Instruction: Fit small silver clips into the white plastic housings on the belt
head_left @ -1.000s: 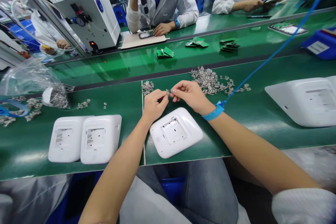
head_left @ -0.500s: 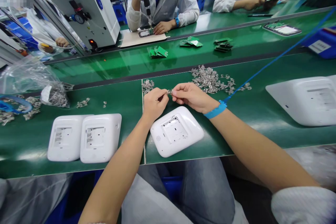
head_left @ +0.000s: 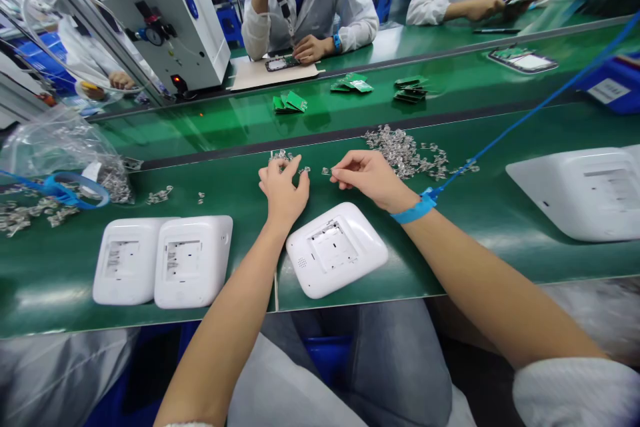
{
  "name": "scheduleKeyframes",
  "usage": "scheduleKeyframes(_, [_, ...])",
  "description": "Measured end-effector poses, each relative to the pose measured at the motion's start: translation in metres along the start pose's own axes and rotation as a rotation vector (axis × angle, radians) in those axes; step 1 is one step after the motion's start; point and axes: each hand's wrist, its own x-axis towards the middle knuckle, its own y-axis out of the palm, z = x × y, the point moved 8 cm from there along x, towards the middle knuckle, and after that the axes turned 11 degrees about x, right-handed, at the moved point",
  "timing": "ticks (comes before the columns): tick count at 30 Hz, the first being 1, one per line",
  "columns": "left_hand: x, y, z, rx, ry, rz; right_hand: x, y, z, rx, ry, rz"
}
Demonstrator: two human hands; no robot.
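Note:
My right hand (head_left: pixel 369 175) pinches a small shiny metal contact (head_left: pixel 325 171) at its fingertips, above the green work surface. Left of it, my left hand (head_left: pixel 284 192) has its fingers spread beside a small heap of metal contacts (head_left: pixel 281 155). One loose piece shows by its thumb; whether they touch I cannot tell. Just below both hands lies a white plastic housing (head_left: pixel 304 273), its square recess facing up. A larger heap of metal contacts (head_left: pixel 397 150) sits behind my right hand.
Two white housings (head_left: pixel 193 287) lie at left, near a clear bag (head_left: pixel 113 180) of metal parts. Another white housing (head_left: pixel 565 180) is at right. Several green circuit boards (head_left: pixel 290 102) rest on the belt. A blue cord (head_left: pixel 520 117) runs from my right wristband. A co-worker (head_left: pixel 313 20) sits opposite.
My hands have come apart: the left moved left and opened its fingers, while the right still pinches a metal contact. The green boards on the belt shifted left.

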Motion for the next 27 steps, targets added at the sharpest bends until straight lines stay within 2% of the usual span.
scheduleKeyframes(3, [0.003,0.005,-0.009,-0.26,0.007,0.174,-0.003,0.003,0.011,-0.223,-0.131,0.013])
scheduleKeyframes(6, [0.001,0.012,-0.017,-0.517,-0.027,0.347,-0.007,0.009,0.017,-0.333,-0.179,0.042])
scheduleKeyframes(11, [-0.004,0.02,-0.018,-0.751,-0.138,0.441,-0.009,0.014,0.019,-0.296,-0.184,0.07])
scheduleKeyframes(13, [-0.004,0.02,-0.017,-0.784,-0.158,0.445,-0.01,0.014,0.02,-0.276,-0.198,0.075])
scheduleKeyframes(16, [0.0,0.003,-0.023,-0.694,-0.08,0.337,-0.012,0.02,0.023,-0.218,-0.159,0.127])
scheduleKeyframes(18, [0.0,-0.023,-0.035,-0.536,0.081,0.195,-0.015,0.026,0.027,-0.18,-0.103,0.162])
scheduleKeyframes(20, [-0.009,-0.051,-0.054,-0.369,0.263,0.049,-0.021,0.033,0.036,-0.175,-0.06,0.188])
scheduleKeyframes(22, [-0.029,-0.076,-0.072,-0.233,0.373,-0.054,-0.03,0.041,0.049,-0.252,-0.064,0.23])
scheduleKeyframes(23, [-0.042,-0.086,-0.079,-0.164,0.385,-0.099,-0.036,0.046,0.057,-0.336,-0.098,0.259])
scheduleKeyframes(25, [-0.07,-0.103,-0.092,-0.005,0.357,-0.168,-0.05,0.058,0.073,-0.573,-0.221,0.326])
scheduleKeyframes(27, [-0.101,-0.108,-0.106,0.139,0.323,-0.143,-0.065,0.071,0.079,-0.817,-0.345,0.416])
